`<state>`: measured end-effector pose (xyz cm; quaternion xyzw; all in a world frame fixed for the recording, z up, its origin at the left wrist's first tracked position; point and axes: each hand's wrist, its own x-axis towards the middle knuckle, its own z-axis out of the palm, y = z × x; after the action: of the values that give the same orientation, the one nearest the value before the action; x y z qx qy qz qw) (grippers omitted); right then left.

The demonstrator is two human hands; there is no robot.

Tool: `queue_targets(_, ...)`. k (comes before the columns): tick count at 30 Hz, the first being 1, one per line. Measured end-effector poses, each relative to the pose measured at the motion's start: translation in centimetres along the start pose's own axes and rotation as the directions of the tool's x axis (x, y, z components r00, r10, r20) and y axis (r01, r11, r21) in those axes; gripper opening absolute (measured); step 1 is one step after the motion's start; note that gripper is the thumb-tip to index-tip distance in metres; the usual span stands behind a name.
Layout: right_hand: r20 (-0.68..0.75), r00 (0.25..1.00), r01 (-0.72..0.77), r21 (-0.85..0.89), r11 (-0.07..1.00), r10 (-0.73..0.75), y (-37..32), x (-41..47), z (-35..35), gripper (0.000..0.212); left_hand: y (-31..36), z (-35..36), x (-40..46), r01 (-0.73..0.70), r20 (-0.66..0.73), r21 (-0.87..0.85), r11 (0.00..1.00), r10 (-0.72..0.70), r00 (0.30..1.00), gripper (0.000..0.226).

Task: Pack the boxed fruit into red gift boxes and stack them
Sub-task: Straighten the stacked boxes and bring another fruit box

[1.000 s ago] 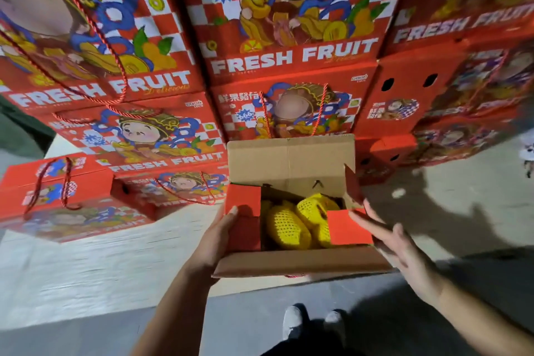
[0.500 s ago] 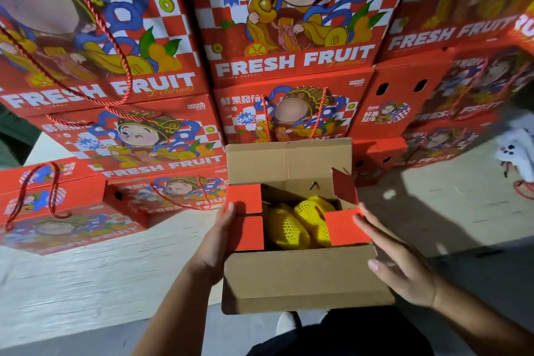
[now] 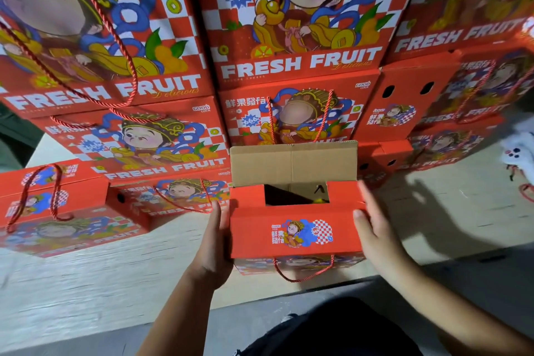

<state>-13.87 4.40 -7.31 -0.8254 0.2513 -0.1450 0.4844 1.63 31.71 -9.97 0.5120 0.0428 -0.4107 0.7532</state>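
Red gift box (image 3: 294, 228) sits on the pale worktop (image 3: 86, 283) before stacked fruit boxes (image 3: 291, 37), its brown back flap (image 3: 293, 163) upright. The left hand (image 3: 213, 248) presses flat against its left side; the right hand (image 3: 375, 228), fingers straight, touches its right edge. Yellow fruit (image 3: 319, 200) barely shows through the gap on top.
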Motion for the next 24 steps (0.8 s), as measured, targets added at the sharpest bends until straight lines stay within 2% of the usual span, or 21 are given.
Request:
queue_targets(2,0.021,1.000,-0.003,-0.148,0.989,0.006,0.0,0.5,0.5,0.050,0.0,1.0,-0.2,-0.035,-0.045,0.062,0.997,0.037,0.998,0.072)
queue_targets(5,0.111,0.993,-0.020,-0.204,0.979,0.044,0.1,0.5,0.2,0.051,0.1,1.9,-0.3,-0.089,-0.150,0.228,0.970,0.125,0.981,0.056)
queue_targets(7,0.162,0.985,-0.030,-0.221,0.975,0.067,0.2,0.8,-0.3,0.059,0.5,1.7,0.0,-0.111,-0.208,0.314,0.943,0.182,0.961,0.049)
queue_targets(8,0.182,0.975,-0.098,-0.170,0.981,0.129,0.0,1.5,-0.7,0.068,0.7,1.6,0.0,-0.115,-0.211,0.348,0.930,0.198,0.957,0.047)
queue_targets(10,0.188,0.946,-0.279,0.051,0.959,0.265,-1.8,3.5,-1.6,0.080,0.8,1.5,0.2,-0.108,-0.216,0.382,0.918,0.202,0.955,0.043)
queue_targets(12,0.184,0.951,-0.296,0.291,0.910,0.250,-3.6,5.8,-2.4,0.061,0.6,1.6,0.5,-0.086,-0.255,0.372,0.924,0.191,0.948,0.043)
queue_targets(13,0.194,0.953,-0.296,0.415,0.860,0.234,-4.1,6.7,-2.9,0.056,0.5,1.6,0.7,-0.077,-0.281,0.362,0.929,0.188,0.941,0.051)
queue_targets(15,0.208,0.947,-0.317,0.512,0.798,0.243,-5.0,7.4,-3.3,0.067,0.3,1.7,0.9,-0.073,-0.337,0.340,0.938,0.194,0.921,0.074)
queue_targets(17,0.162,0.964,-0.255,0.311,0.916,0.213,-4.4,7.3,-3.0,0.064,0.1,1.7,1.1,-0.092,-0.376,0.335,0.938,0.222,0.899,0.088)
queue_targets(19,0.216,0.975,-0.042,-0.039,0.998,0.050,-2.9,6.7,-2.8,0.061,-0.1,1.8,0.8,-0.128,-0.390,0.407,0.904,0.299,0.871,0.096)
queue_targets(20,0.281,0.959,0.090,-0.171,0.981,-0.039,-2.5,6.4,-2.8,0.054,-0.1,1.9,0.6,-0.157,-0.389,0.508,0.847,0.388,0.835,0.096)
queue_targets(21,0.348,0.932,0.203,-0.256,0.945,-0.106,-2.1,6.3,-2.7,0.054,0.0,2.0,0.4,-0.196,-0.350,0.643,0.741,0.511,0.785,0.092)
queue_targets(22,0.392,0.910,0.280,-0.334,0.900,-0.138,-2.0,6.3,-2.8,0.063,0.3,2.0,0.1,-0.249,-0.234,0.781,0.573,0.638,0.733,0.084)
queue_targets(23,0.420,0.891,0.344,-0.377,0.860,-0.172,-1.8,6.4,-2.9,0.074,0.7,1.8,-0.2,-0.312,-0.046,0.881,0.356,0.720,0.692,0.076)
queue_targets(24,0.433,0.882,0.387,-0.436,0.812,-0.188,-2.1,6.4,-2.9,0.081,1.2,1.5,-0.4,-0.375,0.162,0.916,0.144,0.722,0.673,0.072)
